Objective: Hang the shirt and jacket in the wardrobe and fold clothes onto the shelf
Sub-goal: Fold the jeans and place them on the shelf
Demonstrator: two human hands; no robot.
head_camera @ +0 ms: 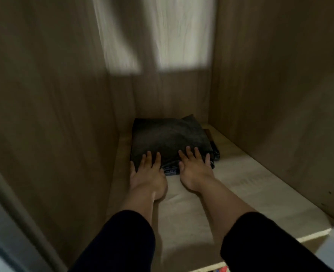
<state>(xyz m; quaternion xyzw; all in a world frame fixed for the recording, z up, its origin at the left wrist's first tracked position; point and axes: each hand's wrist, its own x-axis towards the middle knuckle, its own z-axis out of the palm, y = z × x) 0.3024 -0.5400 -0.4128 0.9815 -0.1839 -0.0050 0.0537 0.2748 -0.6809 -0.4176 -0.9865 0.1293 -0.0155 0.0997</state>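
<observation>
Dim wood-grain wardrobe walls.

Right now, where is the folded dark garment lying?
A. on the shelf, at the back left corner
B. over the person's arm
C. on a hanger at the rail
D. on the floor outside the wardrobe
A: the folded dark garment lies flat on the shelf, with both hands pressing its near edge.

Left hand and right hand flat on dark folded garment, frame centre, on pale wardrobe shelf.
</observation>
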